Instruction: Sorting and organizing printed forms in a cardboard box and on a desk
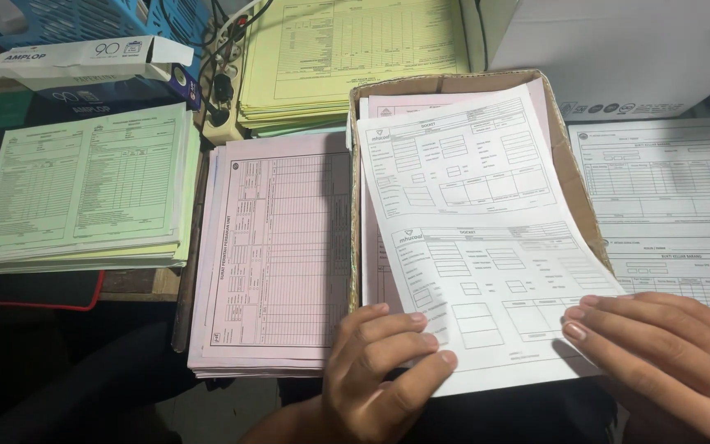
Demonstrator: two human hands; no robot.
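Crowding the desk (137,284): stacked coloured forms (88,189).

A green form stack (84,189) lay far left, yellow forms (347,57) farther back, a pink form stack (277,247) between, grey forms (675,205) right.

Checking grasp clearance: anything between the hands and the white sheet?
Nothing visible. Left hand pinches the white sheet at its lower edge; right hand lies flat on its lower right corner, over the cardboard box.
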